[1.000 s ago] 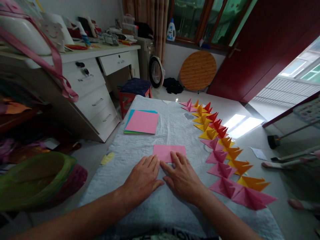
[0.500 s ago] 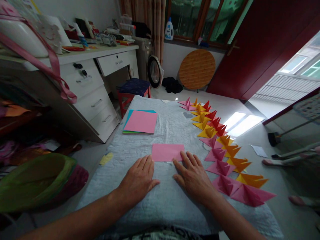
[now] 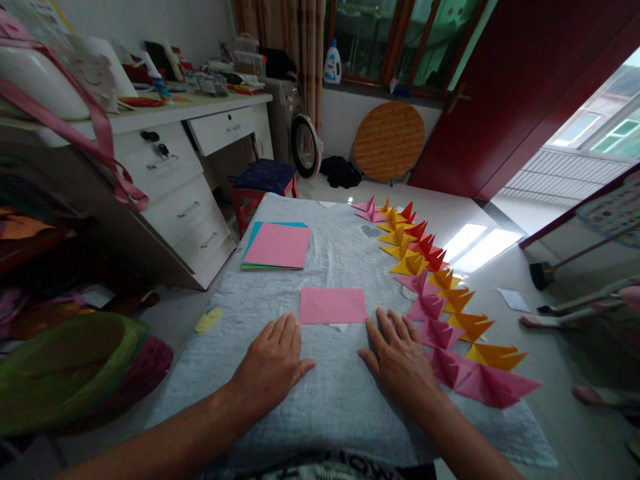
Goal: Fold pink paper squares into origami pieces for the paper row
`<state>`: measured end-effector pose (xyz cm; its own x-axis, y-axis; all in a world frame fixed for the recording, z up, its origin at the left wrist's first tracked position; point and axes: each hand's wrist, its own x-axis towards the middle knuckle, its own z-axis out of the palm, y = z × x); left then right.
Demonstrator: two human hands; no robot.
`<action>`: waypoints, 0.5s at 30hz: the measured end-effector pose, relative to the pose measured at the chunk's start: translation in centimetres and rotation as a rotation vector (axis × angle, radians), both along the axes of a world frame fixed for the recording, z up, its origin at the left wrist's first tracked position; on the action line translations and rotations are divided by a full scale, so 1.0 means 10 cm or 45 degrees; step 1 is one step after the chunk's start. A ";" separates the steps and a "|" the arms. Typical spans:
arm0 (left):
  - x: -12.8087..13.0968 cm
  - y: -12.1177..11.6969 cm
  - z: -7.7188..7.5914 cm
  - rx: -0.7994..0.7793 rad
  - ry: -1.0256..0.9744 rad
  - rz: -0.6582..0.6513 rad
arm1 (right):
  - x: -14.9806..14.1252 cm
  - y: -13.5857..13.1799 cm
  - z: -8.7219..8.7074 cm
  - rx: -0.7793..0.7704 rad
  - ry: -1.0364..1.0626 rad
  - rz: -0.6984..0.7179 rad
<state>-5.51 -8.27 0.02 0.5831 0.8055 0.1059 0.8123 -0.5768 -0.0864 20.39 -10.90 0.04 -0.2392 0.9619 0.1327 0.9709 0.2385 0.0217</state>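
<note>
Folded papers (image 3: 427, 307) crowd right hand (image 3: 403, 350); sheet stack (image 3: 279, 246) beyond left hand (image 3: 271, 362); all fingers open by pink rectangle (image 3: 333, 306).

Observed pink paper rectangle (image 3: 333, 306) flat on pale cloth (image 3: 325, 393), with left hand (image 3: 273, 357) at near left corner, right hand (image 3: 403, 353) at near right. Noted stack of square sheets (image 3: 278, 245) farther off, topped with pink; recorded folded paper figures (image 3: 427, 308) along right side.

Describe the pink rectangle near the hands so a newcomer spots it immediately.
Find the cloth-covered table. On it, just beyond the left hand and right hand, lies the pink rectangle. It's flat and oblong, unlike the squarish paper stack and the pointed folded papers.
</note>
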 end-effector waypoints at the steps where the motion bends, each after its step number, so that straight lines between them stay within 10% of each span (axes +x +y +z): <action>1: 0.00 0.00 0.00 0.007 0.000 -0.001 | -0.02 0.00 0.01 0.005 -0.017 -0.020; 11: 0.09 0.40 0.58 -0.346 -0.096 0.233 | -0.26 0.44 0.47 -0.137 0.080 -0.002; 15: 0.19 0.59 0.55 -0.276 -0.196 0.281 | -0.31 0.70 0.45 -0.039 0.141 -0.056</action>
<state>-3.61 -2.35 5.52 0.3828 0.9238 -0.0080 0.9135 -0.3772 0.1524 17.25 -3.89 4.49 -0.1822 0.9751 0.1262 0.9765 0.1945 -0.0932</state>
